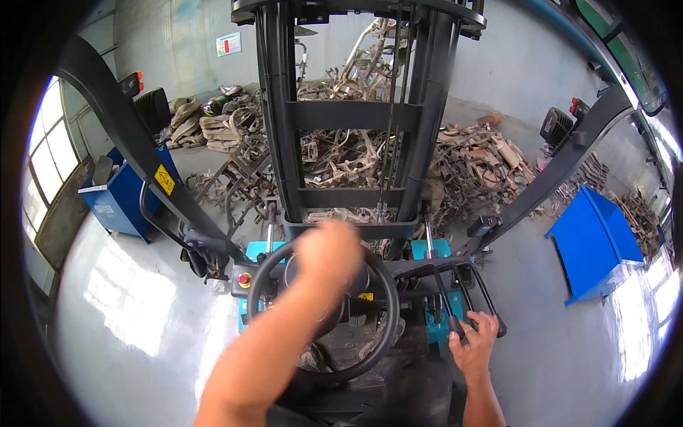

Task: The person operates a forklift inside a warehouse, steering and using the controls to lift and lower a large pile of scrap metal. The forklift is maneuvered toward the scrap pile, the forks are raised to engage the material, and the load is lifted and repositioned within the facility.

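Observation:
The black steering wheel (pixel 393 324) of a forklift stands in front of me. My left hand (pixel 329 252), smeared by motion, is closed in a fist at the top of its rim; whether it grips the rim or a knob is hidden. On the right, my right hand (pixel 475 345) has its thumb and fingers curled at the tops of the black control levers (pixel 442 295). Its thumb rests by the nearest lever's knob. Beyond the wheel rises the dark forklift mast (pixel 345 117) with its crossbars, chains and hoses.
A large heap of scrap metal (pixel 477 164) lies beyond the mast along the wall. Blue metal bins stand on the floor, one at left (pixel 121 199) and one at right (pixel 597 245). Black frame pillars (pixel 153 160) flank the mast. A red button (pixel 245 279) sits left of the wheel.

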The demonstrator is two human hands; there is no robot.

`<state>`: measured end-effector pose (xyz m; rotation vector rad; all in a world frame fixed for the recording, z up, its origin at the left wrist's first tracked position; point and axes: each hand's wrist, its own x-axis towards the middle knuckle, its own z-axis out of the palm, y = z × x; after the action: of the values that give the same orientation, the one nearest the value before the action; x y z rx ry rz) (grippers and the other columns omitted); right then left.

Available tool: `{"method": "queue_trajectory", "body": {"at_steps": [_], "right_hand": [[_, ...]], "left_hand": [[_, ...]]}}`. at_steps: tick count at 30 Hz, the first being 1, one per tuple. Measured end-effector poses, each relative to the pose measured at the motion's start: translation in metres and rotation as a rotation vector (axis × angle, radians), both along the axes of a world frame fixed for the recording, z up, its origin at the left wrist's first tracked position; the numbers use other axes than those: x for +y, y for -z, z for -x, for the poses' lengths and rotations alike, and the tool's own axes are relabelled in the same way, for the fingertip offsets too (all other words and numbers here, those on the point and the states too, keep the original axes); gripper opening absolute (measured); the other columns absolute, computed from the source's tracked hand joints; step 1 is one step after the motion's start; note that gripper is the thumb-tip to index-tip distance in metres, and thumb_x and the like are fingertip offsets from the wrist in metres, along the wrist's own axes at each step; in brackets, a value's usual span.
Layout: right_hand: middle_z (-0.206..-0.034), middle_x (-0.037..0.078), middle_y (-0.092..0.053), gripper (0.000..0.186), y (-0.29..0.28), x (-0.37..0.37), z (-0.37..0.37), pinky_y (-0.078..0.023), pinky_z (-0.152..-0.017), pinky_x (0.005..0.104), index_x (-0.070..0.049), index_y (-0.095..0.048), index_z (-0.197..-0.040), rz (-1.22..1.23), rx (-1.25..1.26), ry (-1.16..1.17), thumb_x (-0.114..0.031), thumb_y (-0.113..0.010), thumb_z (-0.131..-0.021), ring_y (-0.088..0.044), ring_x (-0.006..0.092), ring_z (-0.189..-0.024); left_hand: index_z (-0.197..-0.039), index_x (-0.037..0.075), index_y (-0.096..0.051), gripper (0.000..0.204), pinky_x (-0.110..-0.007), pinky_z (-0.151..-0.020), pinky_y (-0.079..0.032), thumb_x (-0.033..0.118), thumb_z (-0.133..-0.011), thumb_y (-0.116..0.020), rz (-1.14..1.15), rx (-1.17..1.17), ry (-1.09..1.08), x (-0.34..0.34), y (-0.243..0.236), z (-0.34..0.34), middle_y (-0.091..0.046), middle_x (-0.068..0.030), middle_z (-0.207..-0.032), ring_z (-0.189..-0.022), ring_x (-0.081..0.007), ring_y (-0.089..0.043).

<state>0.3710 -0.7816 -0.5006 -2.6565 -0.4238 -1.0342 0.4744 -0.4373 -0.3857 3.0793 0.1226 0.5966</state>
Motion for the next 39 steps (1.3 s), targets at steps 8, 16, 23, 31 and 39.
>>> {"method": "queue_trajectory", "body": {"at_steps": [8, 16, 23, 31, 39], "right_hand": [[-0.121, 0.011, -0.065, 0.036, -0.002, -0.009, -0.011, -0.037, -0.112, 0.0626, -0.001, -0.080, -0.090, 0.033, -0.026, -0.013, -0.034, -0.075, -0.077, -0.052, 0.0376, -0.121], [-0.120, 0.012, -0.065, 0.037, 0.000, 0.002, -0.005, -0.037, -0.112, 0.0623, -0.001, -0.080, -0.093, -0.012, 0.008, 0.032, -0.034, -0.074, -0.079, -0.052, 0.0377, -0.121], [-0.119, 0.012, -0.066, 0.037, -0.007, 0.002, -0.011, -0.035, -0.114, 0.0640, -0.001, -0.079, -0.092, -0.002, -0.012, -0.009, -0.035, -0.075, -0.078, -0.052, 0.0384, -0.121], [-0.119, 0.010, -0.064, 0.038, -0.009, -0.006, -0.001, -0.034, -0.114, 0.0662, -0.001, -0.080, -0.090, 0.022, -0.002, -0.008, -0.036, -0.076, -0.077, -0.051, 0.0381, -0.122], [-0.120, 0.009, -0.064, 0.040, -0.007, 0.013, 0.023, -0.034, -0.114, 0.0655, -0.003, -0.080, -0.092, 0.034, 0.015, 0.028, -0.040, -0.077, -0.079, -0.050, 0.0369, -0.123]], "left_hand": [[-0.072, 0.009, -0.061, 0.020, -0.046, -0.047, -0.046, 0.018, -0.086, -0.072, 0.130, -0.104, 0.095, 0.038, 0.101, 0.204, -0.056, -0.0099, -0.076, -0.060, -0.0302, -0.060], [-0.082, 0.010, -0.068, 0.015, -0.045, -0.059, -0.058, 0.022, -0.090, -0.071, 0.110, 0.203, 0.426, -0.030, 0.030, 0.094, -0.068, -0.0033, -0.070, -0.073, -0.0307, -0.075], [-0.088, 0.007, -0.070, 0.030, -0.042, -0.073, -0.055, 0.036, -0.092, -0.076, 0.322, 0.081, 0.801, 0.049, 0.017, 0.170, -0.068, -0.0090, -0.087, -0.084, -0.0294, -0.068], [-0.078, 0.006, -0.065, 0.021, -0.043, -0.069, -0.049, 0.015, -0.080, -0.084, 0.495, -0.169, 0.773, 0.033, 0.068, 0.188, -0.056, -0.0097, -0.079, -0.072, -0.0316, -0.057], [-0.072, 0.008, -0.060, 0.026, -0.043, -0.068, -0.048, 0.015, -0.079, -0.084, 0.524, -0.188, 0.795, 0.014, 0.070, 0.192, -0.054, -0.0100, -0.078, -0.075, -0.0314, -0.056]]}}
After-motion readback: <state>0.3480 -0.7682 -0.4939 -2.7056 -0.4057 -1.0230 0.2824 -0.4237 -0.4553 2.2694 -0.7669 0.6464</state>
